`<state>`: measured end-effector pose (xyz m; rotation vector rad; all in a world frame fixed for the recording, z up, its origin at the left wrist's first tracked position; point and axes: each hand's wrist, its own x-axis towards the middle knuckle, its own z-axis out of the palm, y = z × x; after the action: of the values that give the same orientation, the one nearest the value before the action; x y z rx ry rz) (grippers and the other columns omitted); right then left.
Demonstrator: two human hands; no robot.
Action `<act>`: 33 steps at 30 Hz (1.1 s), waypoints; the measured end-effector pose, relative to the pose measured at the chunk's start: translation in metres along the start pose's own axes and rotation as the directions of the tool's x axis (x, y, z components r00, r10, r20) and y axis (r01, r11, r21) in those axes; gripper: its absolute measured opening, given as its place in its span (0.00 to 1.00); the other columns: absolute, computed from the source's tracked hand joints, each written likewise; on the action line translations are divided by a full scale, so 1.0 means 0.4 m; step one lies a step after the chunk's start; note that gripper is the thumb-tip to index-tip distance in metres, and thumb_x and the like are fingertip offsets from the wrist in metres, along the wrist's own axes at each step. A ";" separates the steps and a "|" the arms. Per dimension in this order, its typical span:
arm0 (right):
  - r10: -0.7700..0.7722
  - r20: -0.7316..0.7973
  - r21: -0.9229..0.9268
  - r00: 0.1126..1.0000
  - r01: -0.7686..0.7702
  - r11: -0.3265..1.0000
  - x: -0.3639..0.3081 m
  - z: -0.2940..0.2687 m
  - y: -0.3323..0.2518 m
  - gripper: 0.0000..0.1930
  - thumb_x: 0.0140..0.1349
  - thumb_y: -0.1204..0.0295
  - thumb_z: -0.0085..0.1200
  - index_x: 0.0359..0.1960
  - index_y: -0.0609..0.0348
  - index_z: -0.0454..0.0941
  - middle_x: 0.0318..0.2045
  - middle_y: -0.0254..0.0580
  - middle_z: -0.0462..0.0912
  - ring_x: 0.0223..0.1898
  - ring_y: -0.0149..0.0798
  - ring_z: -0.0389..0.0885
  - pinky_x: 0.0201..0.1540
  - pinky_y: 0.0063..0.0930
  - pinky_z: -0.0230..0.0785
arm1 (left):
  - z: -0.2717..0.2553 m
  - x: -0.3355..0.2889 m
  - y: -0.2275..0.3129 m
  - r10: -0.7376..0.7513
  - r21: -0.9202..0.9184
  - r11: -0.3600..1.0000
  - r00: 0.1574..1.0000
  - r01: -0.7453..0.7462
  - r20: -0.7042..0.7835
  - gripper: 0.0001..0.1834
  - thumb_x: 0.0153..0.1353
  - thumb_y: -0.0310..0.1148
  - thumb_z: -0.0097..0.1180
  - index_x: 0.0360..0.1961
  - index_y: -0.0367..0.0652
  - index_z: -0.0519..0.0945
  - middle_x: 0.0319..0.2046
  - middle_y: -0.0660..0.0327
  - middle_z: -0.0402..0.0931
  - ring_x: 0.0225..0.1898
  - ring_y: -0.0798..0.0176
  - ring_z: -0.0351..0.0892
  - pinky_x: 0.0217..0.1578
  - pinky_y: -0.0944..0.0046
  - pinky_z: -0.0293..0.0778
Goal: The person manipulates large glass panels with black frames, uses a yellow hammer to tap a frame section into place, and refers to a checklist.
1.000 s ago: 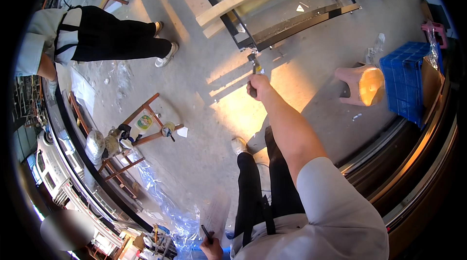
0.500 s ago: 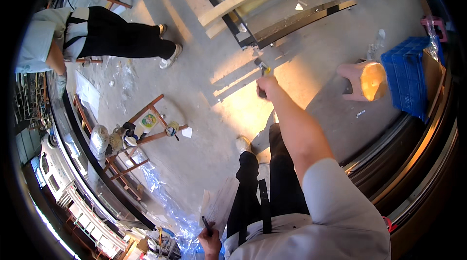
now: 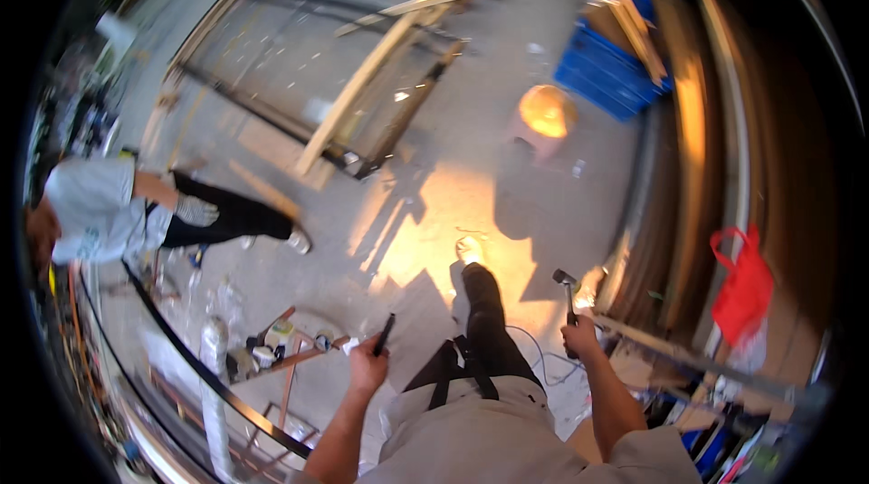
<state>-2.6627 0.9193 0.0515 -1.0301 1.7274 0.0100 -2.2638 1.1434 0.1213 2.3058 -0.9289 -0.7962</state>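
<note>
My right hand [image 3: 580, 337] is closed around the handle of a hammer [image 3: 565, 278], held upright with its dark head at the top. In my left hand [image 3: 366, 366], closed fingers grip a slim black pen-like thing [image 3: 386, 334], perhaps a marker. The hands are well apart, one on each side of my body, and both things are held clear of the floor. A wooden trestle [image 3: 288, 359] with containers on it lies beyond my left hand. A thin cable [image 3: 543, 359] runs on the floor near my right hand.
Ahead lies a dark frame [image 3: 262, 108] with a wooden plank [image 3: 362, 76] across it. A stool [image 3: 543, 126] and a blue crate [image 3: 602, 72] stand ahead right. Long stacked profiles [image 3: 647, 230] and a red bag [image 3: 744, 289] line the right. A co-worker [image 3: 109, 212] stands left.
My right hand has drawn back from far ahead to my right side with the hammer. My left hand has risen with the pen-like thing. The view has turned right; the pale sheet no longer shows clearly.
</note>
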 end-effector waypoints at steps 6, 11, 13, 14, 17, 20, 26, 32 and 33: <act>0.229 -0.349 0.325 0.909 -0.112 0.939 -0.548 -0.122 0.343 0.13 0.54 0.71 0.52 0.36 0.70 0.69 0.18 0.46 0.75 0.15 0.39 0.75 0.16 0.37 0.69 | 0.088 0.100 -0.092 0.065 -0.163 0.986 0.983 -0.036 0.173 0.14 0.49 0.19 0.48 0.37 0.24 0.80 0.30 0.45 0.82 0.34 0.55 0.80 0.39 0.56 0.75; 0.528 -0.562 0.677 0.637 -0.012 0.736 -0.782 -0.046 0.541 0.11 0.53 0.70 0.52 0.28 0.70 0.74 0.15 0.46 0.75 0.14 0.39 0.75 0.16 0.36 0.67 | 0.187 0.102 0.096 0.308 0.031 0.938 0.869 -0.346 0.388 0.14 0.54 0.26 0.51 0.40 0.30 0.81 0.34 0.46 0.82 0.32 0.52 0.79 0.37 0.55 0.75; 0.658 -0.569 0.772 0.493 0.046 0.633 -0.860 -0.031 0.586 0.11 0.54 0.70 0.52 0.29 0.70 0.74 0.15 0.44 0.75 0.14 0.39 0.74 0.16 0.36 0.66 | 0.222 0.069 0.177 0.288 0.116 0.916 0.831 -0.384 0.476 0.15 0.56 0.27 0.52 0.43 0.32 0.82 0.38 0.47 0.83 0.36 0.51 0.80 0.40 0.54 0.75; 0.682 -0.570 0.795 0.457 0.101 0.598 -0.896 -0.060 0.608 0.11 0.55 0.70 0.53 0.29 0.69 0.74 0.15 0.43 0.74 0.14 0.38 0.74 0.16 0.36 0.64 | 0.247 0.064 0.182 0.287 0.110 0.916 0.823 -0.385 0.490 0.15 0.56 0.27 0.52 0.42 0.32 0.82 0.38 0.47 0.83 0.38 0.49 0.80 0.42 0.53 0.75; 0.634 -0.767 0.639 0.100 0.216 0.739 -0.969 -0.137 0.772 0.08 0.56 0.72 0.54 0.32 0.68 0.75 0.17 0.43 0.75 0.15 0.35 0.73 0.17 0.35 0.65 | 0.323 0.070 0.196 0.318 0.120 0.879 0.756 -0.461 0.573 0.14 0.57 0.27 0.52 0.41 0.32 0.83 0.39 0.46 0.82 0.41 0.48 0.80 0.47 0.52 0.74; 0.603 -0.798 0.525 -0.018 0.471 0.709 -1.047 -0.295 0.814 0.16 0.59 0.73 0.53 0.47 0.69 0.68 0.19 0.38 0.75 0.15 0.30 0.73 0.17 0.25 0.67 | 0.399 0.050 0.256 0.352 0.165 0.817 0.704 -0.553 0.617 0.14 0.57 0.29 0.52 0.40 0.31 0.83 0.40 0.46 0.82 0.43 0.51 0.80 0.49 0.53 0.72; 0.730 -0.683 0.700 -0.003 0.284 0.655 -0.937 -0.462 1.130 0.13 0.55 0.71 0.54 0.37 0.70 0.73 0.21 0.50 0.76 0.26 0.44 0.79 0.31 0.38 0.70 | 0.577 -0.099 0.398 0.356 0.206 0.794 0.712 -0.572 0.605 0.15 0.57 0.29 0.52 0.41 0.31 0.83 0.39 0.48 0.82 0.42 0.52 0.79 0.46 0.53 0.73; 0.741 -0.591 0.807 0.319 0.234 0.543 -0.854 -0.806 1.375 0.14 0.51 0.68 0.55 0.24 0.72 0.75 0.16 0.52 0.76 0.23 0.49 0.80 0.29 0.41 0.70 | 0.670 -0.254 0.370 0.317 0.231 0.852 0.813 -0.470 0.488 0.11 0.54 0.26 0.57 0.38 0.32 0.83 0.35 0.51 0.83 0.38 0.54 0.80 0.44 0.55 0.74; 0.766 -0.577 0.817 0.284 0.196 0.543 -0.811 -0.847 1.453 0.16 0.50 0.67 0.55 0.18 0.73 0.74 0.13 0.53 0.75 0.19 0.51 0.79 0.26 0.43 0.70 | 0.677 -0.304 0.384 0.319 0.250 0.833 0.798 -0.493 0.512 0.11 0.54 0.26 0.56 0.38 0.32 0.83 0.36 0.51 0.83 0.38 0.54 0.80 0.43 0.56 0.74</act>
<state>-3.2750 1.3260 0.1834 0.2528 2.5515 -1.2641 -2.5867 1.0707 0.0736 2.1038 -1.8724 -1.0492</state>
